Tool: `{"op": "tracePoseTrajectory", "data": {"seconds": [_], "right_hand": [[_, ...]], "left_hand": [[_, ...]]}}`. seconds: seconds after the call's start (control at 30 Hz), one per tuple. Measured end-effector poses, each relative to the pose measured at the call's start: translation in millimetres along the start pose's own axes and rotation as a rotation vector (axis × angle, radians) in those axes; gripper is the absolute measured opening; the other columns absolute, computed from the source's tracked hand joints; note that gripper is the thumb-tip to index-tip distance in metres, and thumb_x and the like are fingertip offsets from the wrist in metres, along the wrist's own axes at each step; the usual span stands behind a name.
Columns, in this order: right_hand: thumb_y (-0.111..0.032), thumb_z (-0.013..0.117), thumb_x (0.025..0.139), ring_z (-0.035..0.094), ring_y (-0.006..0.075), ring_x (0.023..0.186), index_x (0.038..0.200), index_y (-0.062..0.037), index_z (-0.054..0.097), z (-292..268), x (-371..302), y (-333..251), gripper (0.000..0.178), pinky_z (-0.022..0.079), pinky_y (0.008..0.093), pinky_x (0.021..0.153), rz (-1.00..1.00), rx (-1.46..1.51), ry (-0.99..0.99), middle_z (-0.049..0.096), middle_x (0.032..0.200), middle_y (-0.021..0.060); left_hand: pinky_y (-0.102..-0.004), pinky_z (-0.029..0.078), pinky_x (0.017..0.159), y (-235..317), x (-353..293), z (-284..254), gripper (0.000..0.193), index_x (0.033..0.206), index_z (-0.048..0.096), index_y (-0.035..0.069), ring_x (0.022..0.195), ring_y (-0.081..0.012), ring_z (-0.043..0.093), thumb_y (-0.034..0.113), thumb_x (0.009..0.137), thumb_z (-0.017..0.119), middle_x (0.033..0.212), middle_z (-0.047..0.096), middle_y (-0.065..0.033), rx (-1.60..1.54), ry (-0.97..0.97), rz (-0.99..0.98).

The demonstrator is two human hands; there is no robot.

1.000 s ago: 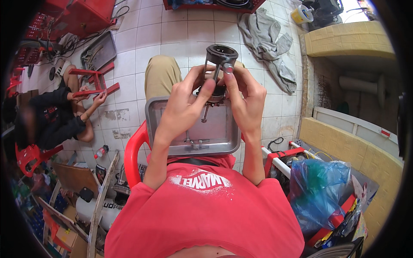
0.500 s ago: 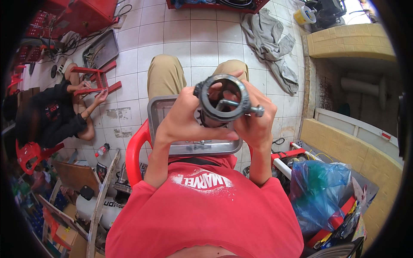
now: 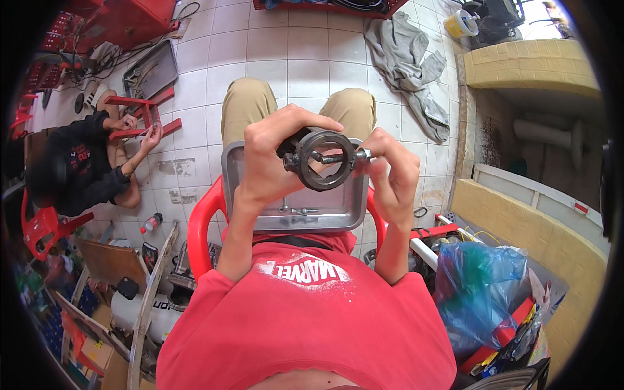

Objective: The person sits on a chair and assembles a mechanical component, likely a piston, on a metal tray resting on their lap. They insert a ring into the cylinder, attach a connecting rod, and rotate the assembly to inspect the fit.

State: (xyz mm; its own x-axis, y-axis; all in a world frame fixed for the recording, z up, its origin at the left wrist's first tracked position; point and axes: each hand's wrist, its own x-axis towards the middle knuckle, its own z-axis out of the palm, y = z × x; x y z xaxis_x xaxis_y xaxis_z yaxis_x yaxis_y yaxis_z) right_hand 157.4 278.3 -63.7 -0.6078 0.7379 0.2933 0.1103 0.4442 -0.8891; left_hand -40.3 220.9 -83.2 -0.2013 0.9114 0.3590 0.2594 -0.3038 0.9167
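Observation:
My left hand [image 3: 268,159] is wrapped round a dark metal cylinder [image 3: 304,164], held above my lap with its ring-shaped open end facing up. A bolt [image 3: 363,155] passes through the right side of the ring wall, and its threaded shank shows inside the opening. At the bolt's head, my right hand [image 3: 398,174] has bent fingers closed about it, the thumb a little below. Beneath both hands a grey metal tray [image 3: 286,226] rests on my lap, with a few loose bolts [image 3: 300,210] in it. The cylinder's lower part is hidden by my left hand.
I sit in a red plastic chair [image 3: 198,224]. To the left, a co-worker [image 3: 78,162] handles a red metal frame [image 3: 148,117], near another tray [image 3: 156,71]. A grey cloth [image 3: 413,71] lies on the tiles. A blue plastic bag [image 3: 481,292] stands at the right.
The cylinder has come slightly lower and left. My right hand has drawn off the cylinder's side to the bolt head, and the bolt looks turned more level. More of the tray shows.

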Motion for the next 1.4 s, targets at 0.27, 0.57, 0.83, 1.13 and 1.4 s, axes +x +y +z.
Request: {"op": "tracePoseTrajectory", "data": {"seconds": [0.27,0.57,0.83,1.13,1.4], "right_hand": [[-0.015,0.063,0.102,0.055,0.0114,0.062,0.094,0.0015,0.061,12.0,4.2,-4.4,0.018,0.042,0.0261,0.058,0.087,0.170,0.013,0.059,0.075,0.0061],[-0.014,0.061,0.103,0.050,0.0089,0.063,0.095,0.0007,0.060,16.5,4.8,-2.8,0.017,0.039,0.0243,0.059,0.114,0.217,0.068,0.053,0.075,0.0035],[-0.019,0.055,0.106,0.055,0.0161,0.065,0.102,-0.0011,0.058,26.1,10.2,-4.2,0.019,0.042,0.0294,0.060,-0.035,0.105,0.115,0.054,0.080,0.0077],[-0.023,0.048,0.107,0.053,0.0284,0.063,0.096,-0.0002,0.057,24.1,5.5,2.1,0.027,0.042,0.0370,0.059,-0.058,-0.072,0.075,0.051,0.077,0.0126],[-0.021,0.040,0.109,0.047,0.0274,0.065,0.088,0.0029,0.054,18.1,4.6,3.8,0.035,0.041,0.0361,0.066,0.080,0.042,0.000,0.047,0.076,0.0131]], "left_hand": [[-0.0305,0.053,0.066,-0.3,2.2,-5.5,0.031,0.094,0.073,0.006,0.075,-0.0187,0.068,0.008,0.066,0.085,0.085,0.073,-0.0053,0.034,0.008,0.004],[-0.0251,0.051,0.062,2.3,3.9,-5.9,0.026,0.095,0.072,0.006,0.068,-0.0118,0.068,0.006,0.071,0.082,0.077,0.072,-0.0030,0.107,0.001,0.050],[-0.0247,0.052,0.063,-0.5,1.6,-4.1,0.024,0.095,0.071,0.006,0.068,-0.0102,0.068,0.004,0.073,0.081,0.076,0.072,-0.0030,0.089,0.004,-0.002],[-0.0242,0.052,0.062,-1.0,0.9,-3.8,0.022,0.094,0.069,0.006,0.066,-0.0107,0.068,0.005,0.075,0.081,0.074,0.070,-0.0030,0.049,-0.021,0.012],[-0.0336,0.049,0.062,-0.9,1.1,-2.1,0.029,0.090,0.070,0.008,0.068,-0.0239,0.063,0.007,0.065,0.085,0.076,0.066,-0.0071,0.136,0.007,-0.008]]}}
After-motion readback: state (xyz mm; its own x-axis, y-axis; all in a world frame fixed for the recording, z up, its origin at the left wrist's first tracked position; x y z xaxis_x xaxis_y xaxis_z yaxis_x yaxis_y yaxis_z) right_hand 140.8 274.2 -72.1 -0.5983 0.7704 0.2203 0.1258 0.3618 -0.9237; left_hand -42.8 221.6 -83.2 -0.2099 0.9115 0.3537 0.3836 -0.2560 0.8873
